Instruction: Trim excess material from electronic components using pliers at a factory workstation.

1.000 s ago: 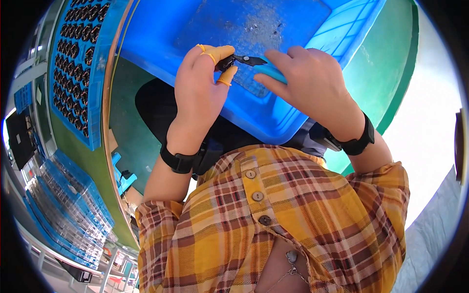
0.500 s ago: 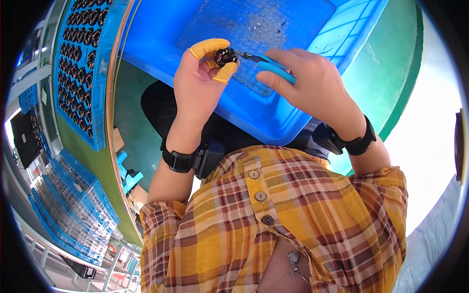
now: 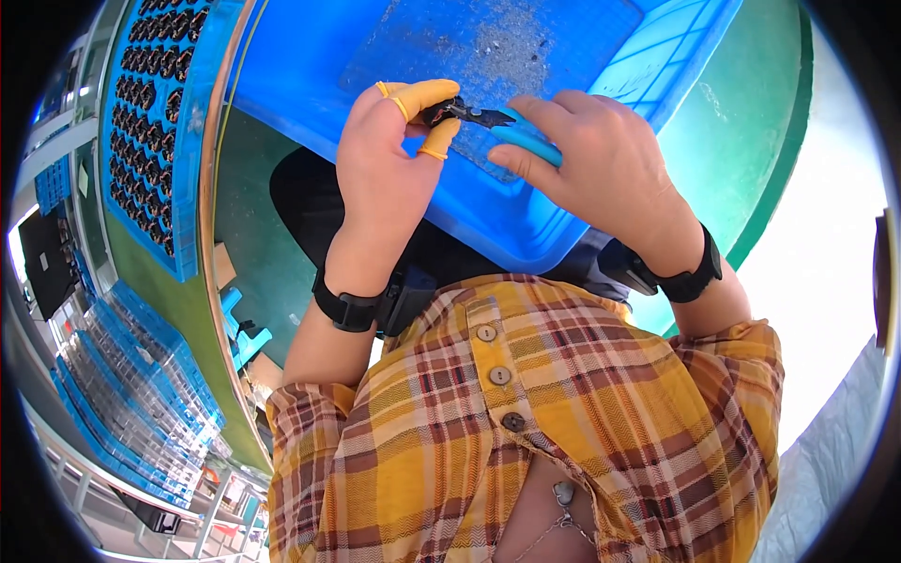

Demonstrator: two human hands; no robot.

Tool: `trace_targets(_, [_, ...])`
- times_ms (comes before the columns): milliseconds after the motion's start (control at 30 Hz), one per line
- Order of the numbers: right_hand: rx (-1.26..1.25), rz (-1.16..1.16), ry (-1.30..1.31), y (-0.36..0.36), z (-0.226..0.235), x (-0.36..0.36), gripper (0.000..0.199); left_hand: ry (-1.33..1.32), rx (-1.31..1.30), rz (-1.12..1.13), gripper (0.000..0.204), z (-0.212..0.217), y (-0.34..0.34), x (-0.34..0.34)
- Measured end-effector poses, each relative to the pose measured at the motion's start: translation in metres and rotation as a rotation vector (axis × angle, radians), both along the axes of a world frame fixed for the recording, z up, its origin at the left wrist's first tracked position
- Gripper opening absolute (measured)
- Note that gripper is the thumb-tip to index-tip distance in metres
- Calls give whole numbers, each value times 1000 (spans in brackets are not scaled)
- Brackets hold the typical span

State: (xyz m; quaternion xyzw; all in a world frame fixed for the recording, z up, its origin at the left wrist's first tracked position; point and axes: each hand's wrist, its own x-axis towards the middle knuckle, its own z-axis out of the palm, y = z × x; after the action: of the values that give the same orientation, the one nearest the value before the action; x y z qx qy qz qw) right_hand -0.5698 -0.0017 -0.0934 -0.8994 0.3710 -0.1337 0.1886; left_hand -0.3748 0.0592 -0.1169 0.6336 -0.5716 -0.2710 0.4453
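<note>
I see a small dark part pinched between the thumb and forefinger of the left hand, both tipped with yellow finger covers — it sits right at the fingertips, above the floor of the blue bin. The metal nose of the cutters touches the part from the right; their blue handles run back into the right hand, which is clenched around them. So each hand is grasping something: the left the part, the right the cutters, and the two meet over the bin's middle.

The bin's floor under the part is speckled with fine grey scraps. Both wrists wear black bands, near the bin's lower edge. To the left of the bin lies a blue tray with rows of dark round pieces in its pockets. Below the bin, nearest me, is the person's yellow plaid shirt — farther left of the tray, stacks of blue trays show at the rim.
</note>
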Motion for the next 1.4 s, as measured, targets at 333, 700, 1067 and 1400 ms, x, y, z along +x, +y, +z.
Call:
trace_targets(333, [-10,32,38,6,4,6,41,-296,-137,-37,34,1,4,7])
trace_targets(700, [81,-8,-58,6,0,11,45,135,60,83,36,-7,9,13])
trace_targets(1067, [248,-54,-176,14,7,4,45,611,188,21,39,5,16,19])
trace_targets(1400, [298,-5,-202,25,10,5,44,848,161,-59,49,9,23,17])
